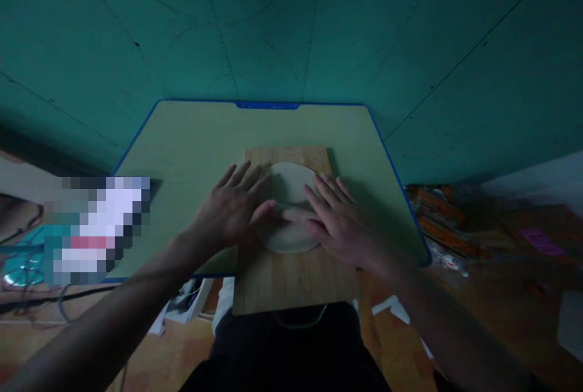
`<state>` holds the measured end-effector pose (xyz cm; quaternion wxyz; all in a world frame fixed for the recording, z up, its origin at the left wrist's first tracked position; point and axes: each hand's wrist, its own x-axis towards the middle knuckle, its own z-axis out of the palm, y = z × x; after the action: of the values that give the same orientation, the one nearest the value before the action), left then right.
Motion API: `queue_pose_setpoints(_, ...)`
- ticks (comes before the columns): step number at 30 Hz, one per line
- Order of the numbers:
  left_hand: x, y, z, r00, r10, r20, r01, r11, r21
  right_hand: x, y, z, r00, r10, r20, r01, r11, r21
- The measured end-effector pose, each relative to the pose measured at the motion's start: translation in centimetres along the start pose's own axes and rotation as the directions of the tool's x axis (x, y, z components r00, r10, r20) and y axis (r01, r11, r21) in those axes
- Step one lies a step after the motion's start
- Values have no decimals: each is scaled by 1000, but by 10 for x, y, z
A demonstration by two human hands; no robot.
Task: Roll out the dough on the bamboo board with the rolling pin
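A pale round sheet that looks like rolled-out dough (pixel 291 182) lies flat on a wooden board (pixel 296 285). Across its middle runs a slim rod, probably a rolling pin (pixel 294 214), with its ends hidden by the hands. My left hand (pixel 234 203) is flat with fingers apart, over the left end of the rod and the sheet's left edge. On the right side my right hand (pixel 337 216) rests the same way, fingers spread over the sheet's edge and the rod's other end. Neither hand is wrapped round anything.
The board sits on a pale table (pixel 195 137) with a blue rim, overhanging its front edge. A blurred-out phone-like object (pixel 104 222) stands at the left. Behind rises a green wall (pixel 273 27). Orange-brown items (pixel 441 216) and cables (pixel 40 304) lie around.
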<state>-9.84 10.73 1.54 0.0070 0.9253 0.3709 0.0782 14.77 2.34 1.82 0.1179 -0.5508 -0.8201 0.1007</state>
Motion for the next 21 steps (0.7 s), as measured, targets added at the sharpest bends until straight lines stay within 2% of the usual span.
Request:
queue_pose_setpoints(3,38,1,4,998,-53,-19,53,999,4,4,18,3,999,15,30,-16,999,40)
queue_pose_setpoints(5,43,4,6,997,-60,-48,60,998,-1,-7,10,1,998,-32,55,26,995,98)
queue_pose_setpoints(7,29,6,7,998,-36,-60,34,999,-24,-25,-10,-4,990,-107,89,92,983,156)
queue_pose_setpoints(11,-34,6,4,997,-2,-80,-3,997,-72,-52,-60,-18,950,-261,173,218,948,233)
queue_pose_setpoints(13,-62,4,1,996,9,-93,-14,998,-62,-53,-70,-21,929,-321,184,273,930,245)
queue_pose_setpoints(15,-75,2,-1,996,22,-84,-25,999,-38,-46,-64,-19,933,-315,176,277,937,211)
queue_pose_setpoints(17,-69,0,-1,998,29,-60,-30,999,-16,-31,-44,-13,956,-254,149,235,963,134)
queue_pose_setpoints(21,-15,-3,1,1000,2,0,-2,1000,22,1,6,1,990,-98,98,98,995,6)
